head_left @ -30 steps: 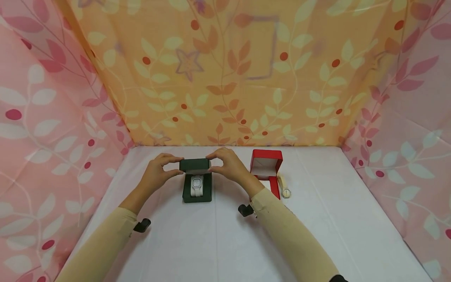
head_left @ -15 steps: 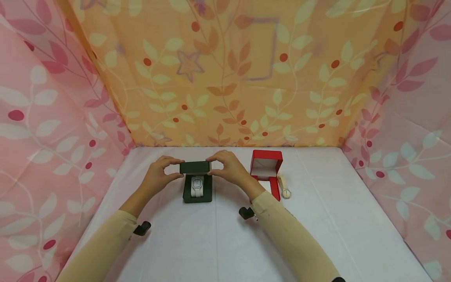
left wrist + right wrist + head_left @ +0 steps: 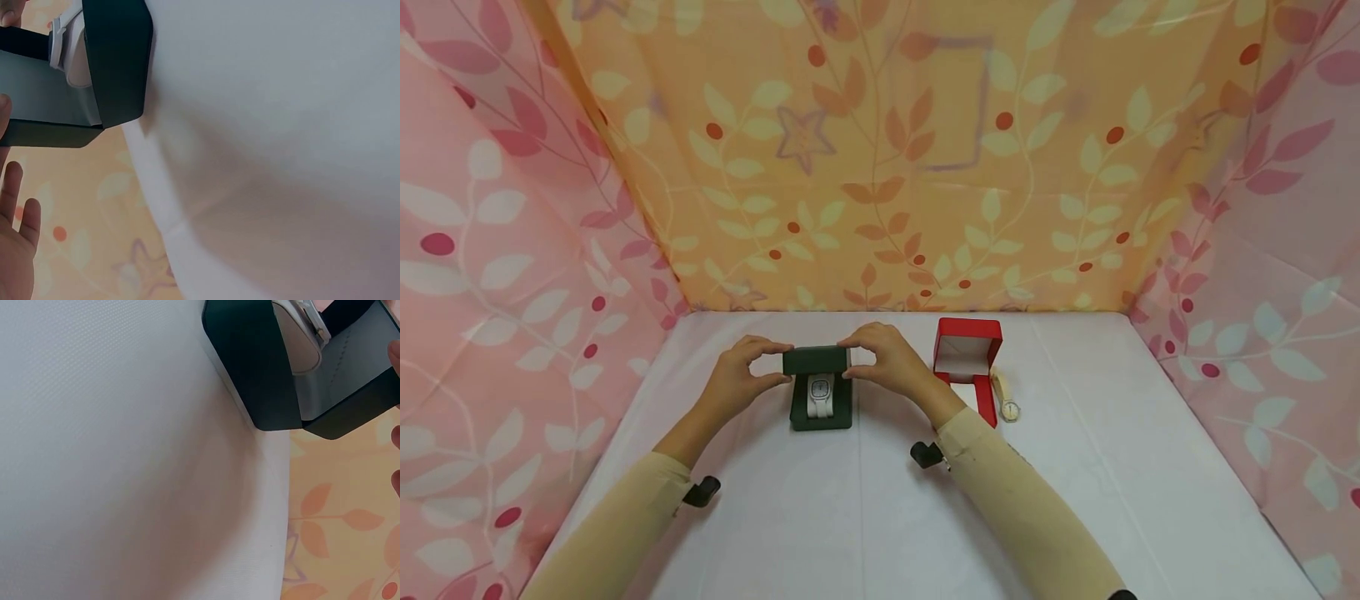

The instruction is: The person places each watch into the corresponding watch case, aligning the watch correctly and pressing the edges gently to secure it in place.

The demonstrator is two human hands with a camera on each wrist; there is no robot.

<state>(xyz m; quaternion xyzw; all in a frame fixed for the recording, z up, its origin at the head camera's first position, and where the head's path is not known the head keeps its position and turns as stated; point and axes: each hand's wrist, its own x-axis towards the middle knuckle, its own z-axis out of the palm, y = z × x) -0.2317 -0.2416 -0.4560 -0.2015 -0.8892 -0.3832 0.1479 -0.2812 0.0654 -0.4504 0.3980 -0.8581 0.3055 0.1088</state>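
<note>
A dark green watch box (image 3: 842,410) stands on the table left of centre, its hinged lid (image 3: 815,361) partly lowered over the base. Inside sits a white wristwatch (image 3: 821,396) wrapped on a cushion, dial facing up. My left hand (image 3: 735,372) pinches the lid's left end between thumb and fingers. At the right end, my right hand (image 3: 886,360) pinches the lid the same way. Both wrist views show the box from its side, with the watch (image 3: 76,53) between the green base (image 3: 119,69) and the tilted lid (image 3: 359,403).
A red watch box (image 3: 967,329) stands raised-lidded to the right, partly behind the right forearm. Beside it lies a wristwatch with a cream strap (image 3: 1005,396). White cloth covers the table (image 3: 805,517), and patterned curtains (image 3: 880,167) enclose the back and sides.
The green lid has tipped slightly forward and down, with both hands following it. The base, the white watch, the red box and the cream-strapped watch have stayed in place.
</note>
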